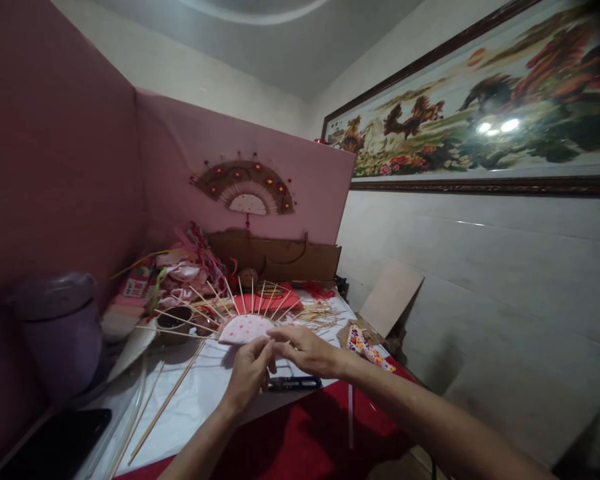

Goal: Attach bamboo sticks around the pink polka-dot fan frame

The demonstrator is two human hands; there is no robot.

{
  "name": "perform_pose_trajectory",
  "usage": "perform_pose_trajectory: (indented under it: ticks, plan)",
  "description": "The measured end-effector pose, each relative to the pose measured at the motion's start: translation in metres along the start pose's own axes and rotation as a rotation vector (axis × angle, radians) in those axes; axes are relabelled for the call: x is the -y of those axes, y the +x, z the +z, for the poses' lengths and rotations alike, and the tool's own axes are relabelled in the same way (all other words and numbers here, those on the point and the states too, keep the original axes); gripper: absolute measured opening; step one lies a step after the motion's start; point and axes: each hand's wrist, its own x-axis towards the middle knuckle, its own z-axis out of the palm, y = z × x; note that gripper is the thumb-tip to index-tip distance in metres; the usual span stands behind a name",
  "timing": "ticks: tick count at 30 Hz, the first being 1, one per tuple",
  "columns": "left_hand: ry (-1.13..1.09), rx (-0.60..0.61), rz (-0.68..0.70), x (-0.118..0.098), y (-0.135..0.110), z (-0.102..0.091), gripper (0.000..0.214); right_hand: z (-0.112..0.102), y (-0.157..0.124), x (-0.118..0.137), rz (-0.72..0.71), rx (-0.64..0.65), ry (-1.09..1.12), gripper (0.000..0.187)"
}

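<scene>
Between my two hands is a half-round piece covered in pale pink dotted fabric (246, 330), held above the table. Thin wooden sticks (210, 307) fan out from its curved edge. My left hand (250, 369) is closed at the lower right of this piece, thumb and fingers pinched together. My right hand (307, 350) grips its right corner, and the fingertips of both hands meet there. Exactly what the fingertips pinch is partly hidden. Just below the hands lies a dark blue tool (295, 383), perhaps a small cutter, on the white sheet.
A decorated fan (250, 179) hangs on the pink board. Loose sticks (167, 403) lie at left, near a dark cup (175, 320), a lilac bin (63, 340) and a black phone (55, 443). Ribbons and fabric scraps (187, 270) are heaped behind; flowered cloth (367, 348) lies at right.
</scene>
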Motion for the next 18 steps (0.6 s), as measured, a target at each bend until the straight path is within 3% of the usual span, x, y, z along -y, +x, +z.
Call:
perform_pose_trajectory:
  ticks: [5, 7, 9, 12, 14, 16, 18]
  plan:
    - [0.076, -0.018, 0.002, -0.002, -0.002, 0.0, 0.036, 0.003, 0.0, -0.022, -0.024, -0.019, -0.115, 0.02]
    - [0.104, -0.09, -0.002, -0.005, -0.003, 0.001, 0.037, 0.002, -0.001, -0.029, -0.011, -0.046, -0.167, 0.016]
    - [0.128, -0.277, 0.029, -0.008, -0.002, -0.002, 0.035, 0.0, -0.001, -0.034, 0.045, -0.14, -0.163, 0.016]
    - [0.185, -0.734, 0.115, -0.009, 0.003, -0.015, 0.023, -0.005, -0.002, -0.043, 0.172, -0.323, -0.064, 0.02]
    - [0.193, -0.981, 0.092, -0.004, 0.007, -0.025, 0.02, -0.007, -0.002, -0.049, 0.267, -0.423, 0.026, 0.022]
    - [0.118, -1.048, 0.02, 0.004, 0.011, -0.033, 0.019, -0.006, -0.003, -0.055, 0.346, -0.489, 0.112, 0.023]
    - [-0.004, -0.98, -0.047, 0.013, 0.013, -0.037, 0.017, -0.004, -0.004, -0.06, 0.392, -0.528, 0.202, 0.023]
